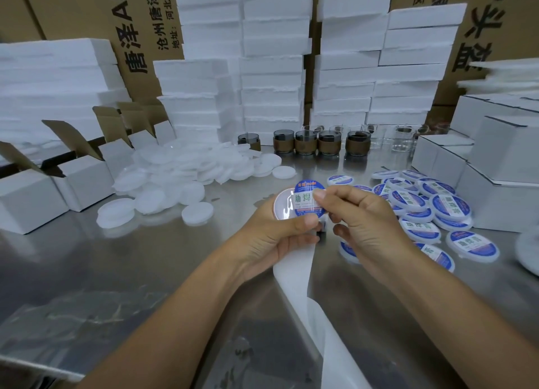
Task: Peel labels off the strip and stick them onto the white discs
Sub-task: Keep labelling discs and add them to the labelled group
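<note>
Work surface: a reflective steel table (145, 266).
- Centre left: loose heap of plain white discs (180, 172).
- Right: labelled discs (423, 204), overlapping, labels up.
- Left edge: small white cartons (81, 178), flaps open.
- Right edge: closed white boxes (495, 190), stacked.
- Upper centre: row of brown-sleeved cups (306, 143), clear glasses (402, 139) beside them.
- Behind: stacked foam blocks (271, 82).
- Lower centre: white strip (294, 272) trailing toward the bottom edge.

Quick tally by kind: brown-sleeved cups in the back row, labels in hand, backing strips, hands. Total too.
Sleeved cups: 5
Label: 1
Strip: 1
Hands: 2 (left hand, right hand)
Total: 9
</note>
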The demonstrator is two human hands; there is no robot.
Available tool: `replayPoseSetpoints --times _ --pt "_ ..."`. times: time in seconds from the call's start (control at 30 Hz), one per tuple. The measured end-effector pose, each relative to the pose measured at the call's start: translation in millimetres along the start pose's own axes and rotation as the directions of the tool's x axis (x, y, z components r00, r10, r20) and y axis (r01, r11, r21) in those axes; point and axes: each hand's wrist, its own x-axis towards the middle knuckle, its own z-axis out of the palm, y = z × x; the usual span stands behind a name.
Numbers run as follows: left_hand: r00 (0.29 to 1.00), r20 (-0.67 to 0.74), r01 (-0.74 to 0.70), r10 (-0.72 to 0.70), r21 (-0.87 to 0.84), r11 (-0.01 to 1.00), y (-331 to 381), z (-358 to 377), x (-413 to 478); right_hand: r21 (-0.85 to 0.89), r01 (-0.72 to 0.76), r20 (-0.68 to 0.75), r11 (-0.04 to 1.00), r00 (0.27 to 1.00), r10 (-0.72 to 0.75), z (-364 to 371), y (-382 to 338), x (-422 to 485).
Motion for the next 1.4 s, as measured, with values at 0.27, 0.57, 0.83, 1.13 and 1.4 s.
replayPoseSetpoints --times 0.27,0.57,0.83,1.13,1.4 --pt "0.999 -0.024 0.03 -0.03 0.013 0.999 -1 2 -2 -0.012 0.018 0.056 1.0 0.998 -0.017 3 2 -4" --pt "0.998 -0.054 0.028 -0.027 0.024 0.999 -2 3 -3 -0.035 0.012 -0.001 0.999 1.0 -0.012 4 4 -2" --pt "0.999 -0.038 0.026 -0.025 0.042 0.999 0 5 -5 -0.067 0.012 -0.037 0.998 0.999 -0.015 3 7 0" --pt "0.997 -0.044 0.064 -0.063 0.034 0.997 2 4 -4 -0.106 0.019 -0.046 0.994 0.999 -0.024 1 9 3" --pt "0.994 -0.045 0.094 -0.096 -0.047 0.994 4 3 -3 -0.119 0.016 -0.054 0.993 0.998 -0.022 -1 11 5"
